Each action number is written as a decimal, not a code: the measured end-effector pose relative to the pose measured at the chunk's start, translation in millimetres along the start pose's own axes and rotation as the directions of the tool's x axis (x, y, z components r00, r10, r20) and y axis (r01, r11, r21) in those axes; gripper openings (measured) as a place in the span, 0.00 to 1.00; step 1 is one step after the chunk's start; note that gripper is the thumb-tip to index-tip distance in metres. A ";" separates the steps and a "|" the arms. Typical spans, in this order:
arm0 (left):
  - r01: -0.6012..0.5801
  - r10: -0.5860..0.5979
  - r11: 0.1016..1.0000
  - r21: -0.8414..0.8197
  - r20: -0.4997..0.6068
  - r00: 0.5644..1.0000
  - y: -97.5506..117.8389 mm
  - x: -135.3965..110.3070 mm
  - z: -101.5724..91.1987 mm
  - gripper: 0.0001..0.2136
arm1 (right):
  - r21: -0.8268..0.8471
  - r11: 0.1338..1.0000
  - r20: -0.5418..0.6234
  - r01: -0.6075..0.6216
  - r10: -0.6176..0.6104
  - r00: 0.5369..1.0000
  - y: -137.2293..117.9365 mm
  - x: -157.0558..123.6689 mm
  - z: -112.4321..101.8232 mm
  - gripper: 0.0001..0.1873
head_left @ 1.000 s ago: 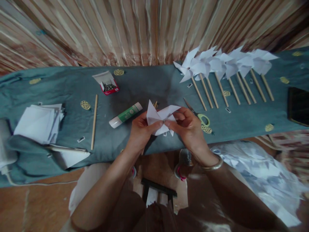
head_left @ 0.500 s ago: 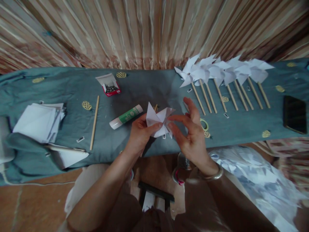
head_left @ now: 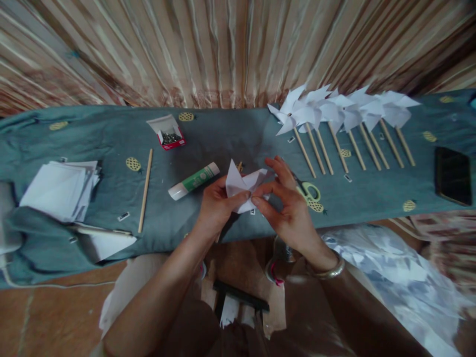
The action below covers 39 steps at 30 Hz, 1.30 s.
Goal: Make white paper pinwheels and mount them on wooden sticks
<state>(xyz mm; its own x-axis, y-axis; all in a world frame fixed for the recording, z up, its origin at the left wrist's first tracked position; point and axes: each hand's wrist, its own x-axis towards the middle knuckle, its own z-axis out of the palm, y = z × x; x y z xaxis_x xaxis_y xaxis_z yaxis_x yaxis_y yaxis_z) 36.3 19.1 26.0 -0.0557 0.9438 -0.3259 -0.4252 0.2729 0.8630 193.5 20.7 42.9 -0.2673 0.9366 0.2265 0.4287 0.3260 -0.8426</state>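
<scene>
One long table is stretching across the view under a green pineapple-print cloth, with a row of pinwheels lying on its right. A stack of white paper is sitting over on the left. Both wrists are angling inward, so the hands are nearly meeting. Left hand is doing the holding: thumb on the front, fingers tucked behind, grip closed on the paper. Right hand is pinching at the middle with thumb and index tips, other fingers fanning loosely; can't tell if that grip is catching paper or something tiny. The folded paper pinwheel is sitting between the hands, in front of the body. It's looking super light, kinda springy but easy to crease or tear, so I'd be grabbing the layered centre, not the floppy tips.
</scene>
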 end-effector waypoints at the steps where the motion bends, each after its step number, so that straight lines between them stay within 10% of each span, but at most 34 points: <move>1: -0.002 0.002 1.000 0.002 -0.002 1.000 0.7 0.2 -0.5 0.13 | 0.018 1.000 0.009 -0.005 0.005 1.000 -1.7 0.1 -1.4 0.01; 12: -0.003 -0.001 0.999 -0.050 -0.072 0.997 5.1 2.3 -2.7 0.12 | 0.047 0.988 -0.170 -0.148 0.154 0.973 40.4 7.7 -18.3 0.04; 17: 0.023 -0.025 0.997 -0.068 -0.030 0.999 3.6 -0.7 1.9 0.13 | 0.606 0.715 0.052 -0.348 0.401 0.915 25.4 9.8 -15.2 0.21; 22: 0.058 -0.057 0.995 -0.076 0.018 0.998 1.1 -3.3 4.8 0.15 | 0.738 0.469 0.272 -0.485 0.451 0.850 5.5 11.4 -5.1 0.27; 33: 0.048 -0.046 0.999 -0.025 0.052 0.998 -4.3 -3.2 6.0 0.18 | 0.777 0.394 0.257 -0.490 0.513 0.819 6.9 12.1 4.3 0.24; 39: -0.174 0.170 0.981 0.090 0.054 0.984 5.0 -5.7 -11.0 0.22 | 0.794 0.351 0.264 -0.496 0.535 0.802 12.5 15.7 -5.5 0.16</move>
<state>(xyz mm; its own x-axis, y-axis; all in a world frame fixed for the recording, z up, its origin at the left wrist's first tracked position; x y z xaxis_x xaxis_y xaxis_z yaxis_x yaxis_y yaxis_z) 24.5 13.0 27.9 -0.0781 0.9851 -0.1533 -0.3255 0.1202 0.9379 199.4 40.1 38.6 -0.2126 0.8922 -0.3985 -0.4025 -0.4516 -0.7963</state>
